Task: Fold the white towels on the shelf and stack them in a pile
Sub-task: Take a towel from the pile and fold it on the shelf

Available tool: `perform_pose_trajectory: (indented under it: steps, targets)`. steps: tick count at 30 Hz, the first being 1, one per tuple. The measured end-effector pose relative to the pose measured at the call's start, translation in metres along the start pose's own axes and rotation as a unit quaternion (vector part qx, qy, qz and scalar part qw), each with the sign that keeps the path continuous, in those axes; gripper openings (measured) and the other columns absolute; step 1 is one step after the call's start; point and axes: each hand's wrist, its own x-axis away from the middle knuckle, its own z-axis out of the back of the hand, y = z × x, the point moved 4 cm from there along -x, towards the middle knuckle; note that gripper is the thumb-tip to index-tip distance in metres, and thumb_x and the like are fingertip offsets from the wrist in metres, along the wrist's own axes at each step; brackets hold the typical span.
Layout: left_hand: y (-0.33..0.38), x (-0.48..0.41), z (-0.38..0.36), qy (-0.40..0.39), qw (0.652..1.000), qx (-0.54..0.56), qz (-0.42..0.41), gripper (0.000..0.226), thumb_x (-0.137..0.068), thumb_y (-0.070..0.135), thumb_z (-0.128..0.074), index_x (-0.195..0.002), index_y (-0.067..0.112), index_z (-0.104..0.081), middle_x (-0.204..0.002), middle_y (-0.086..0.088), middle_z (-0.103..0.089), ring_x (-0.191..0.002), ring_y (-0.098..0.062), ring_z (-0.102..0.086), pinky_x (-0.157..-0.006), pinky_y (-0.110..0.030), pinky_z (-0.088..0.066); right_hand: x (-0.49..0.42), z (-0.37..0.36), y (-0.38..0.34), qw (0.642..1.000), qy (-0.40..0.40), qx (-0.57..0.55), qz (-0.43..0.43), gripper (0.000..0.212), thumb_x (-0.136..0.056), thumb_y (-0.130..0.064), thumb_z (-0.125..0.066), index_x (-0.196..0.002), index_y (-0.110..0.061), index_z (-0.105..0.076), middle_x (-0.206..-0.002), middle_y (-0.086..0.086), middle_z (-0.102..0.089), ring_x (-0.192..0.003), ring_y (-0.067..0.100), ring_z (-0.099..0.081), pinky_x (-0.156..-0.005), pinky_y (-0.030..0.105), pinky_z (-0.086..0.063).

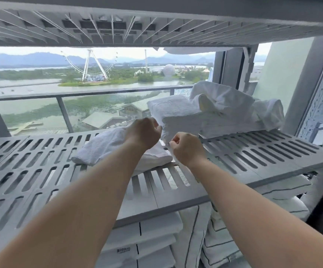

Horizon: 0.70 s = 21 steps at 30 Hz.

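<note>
Two curled hands hovered at the near corner of the terry pile (183, 118) on the slotted grey shelf (263, 151); whether left hand (147, 132) or right hand (183, 148) pinched cloth could not be told. One folded towel (106, 146) lay flat beneath the left wrist; rumpled towels (226, 97) topped the pile.

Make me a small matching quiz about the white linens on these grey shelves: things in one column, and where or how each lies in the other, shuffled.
Things
1. single towel
2. folded pile
3. crumpled towels
4. striped linens

Places or states
A. heaped unfolded on top, at the right rear
B. stacked one level lower
C. lying alone on the slatted shelf, left of the pile
D. stacked neatly under the loose heap

Pairs: 1-C, 2-D, 3-A, 4-B
</note>
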Motion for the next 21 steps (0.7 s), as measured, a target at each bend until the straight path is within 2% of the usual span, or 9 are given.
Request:
perform_pose_trajectory:
  steps: [6,9,13,16,19,21]
  targets:
    - [0.045,-0.016,-0.019,-0.002,0.999,0.006,-0.033,0.03,-0.096,0.042,-0.052,-0.111,0.022,-0.068,-0.111,-0.003,-0.069,-0.1,-0.025,-0.064,-0.082,-0.035,-0.053,-0.021,0.027,0.035,0.998,0.052,-0.005,-0.019,0.019,-0.09,-0.025,-0.054,-0.084,-0.016,-0.069,-0.081,0.001,-0.07,-0.08,0.022,-0.063,-0.067,0.03,-0.049]
    - [0.069,-0.03,-0.033,-0.006,0.999,0.019,-0.033,0.03,-0.096,0.042,-0.052,-0.113,0.023,-0.068,-0.114,-0.002,-0.069,-0.103,-0.025,-0.065,-0.087,-0.039,-0.056,-0.035,0.036,0.055,0.998,0.06,-0.006,-0.016,0.019,-0.091,-0.023,-0.052,-0.085,-0.015,-0.068,-0.083,0.003,-0.069,-0.081,0.023,-0.062,-0.067,0.03,-0.047]
    - [0.104,-0.052,-0.051,0.026,0.998,0.02,-0.044,0.032,-0.095,0.041,-0.053,-0.12,0.025,-0.066,-0.12,-0.003,-0.066,-0.11,-0.026,-0.062,-0.089,-0.041,-0.054,-0.056,0.051,0.09,0.997,0.077,0.013,0.004,0.018,-0.093,-0.021,-0.05,-0.087,-0.015,-0.066,-0.086,0.004,-0.066,-0.082,0.024,-0.062,-0.066,0.031,-0.048]
    - [0.127,-0.072,-0.062,0.059,0.997,-0.004,-0.042,0.035,-0.095,0.044,-0.054,-0.125,0.027,-0.061,-0.126,-0.001,-0.061,-0.11,-0.027,-0.062,-0.085,-0.039,-0.052,-0.076,0.067,0.116,0.995,0.09,0.022,0.027,0.015,-0.093,-0.02,-0.052,-0.092,-0.014,-0.066,-0.092,0.007,-0.064,-0.087,0.026,-0.06,-0.073,0.037,-0.053]
    - [0.154,-0.096,-0.078,0.081,0.996,-0.026,-0.039,0.04,-0.095,0.045,-0.054,-0.13,0.027,-0.056,-0.131,-0.003,-0.056,-0.111,-0.03,-0.062,-0.08,-0.039,-0.049,-0.103,0.089,0.149,0.988,0.131,0.042,0.069,0.014,-0.093,-0.021,-0.054,-0.098,-0.013,-0.065,-0.095,0.007,-0.064,-0.089,0.025,-0.061,-0.078,0.036,-0.053]
    - [0.17,-0.109,-0.087,0.092,0.994,-0.037,-0.035,0.044,-0.094,0.044,-0.055,-0.134,0.026,-0.051,-0.131,-0.006,-0.054,-0.114,-0.032,-0.059,-0.077,-0.04,-0.048,-0.12,0.1,0.17,0.978,0.157,0.091,0.099,0.02,-0.095,-0.022,-0.053,-0.109,-0.014,-0.064,-0.104,0.007,-0.064,-0.099,0.025,-0.059,-0.088,0.037,-0.051]
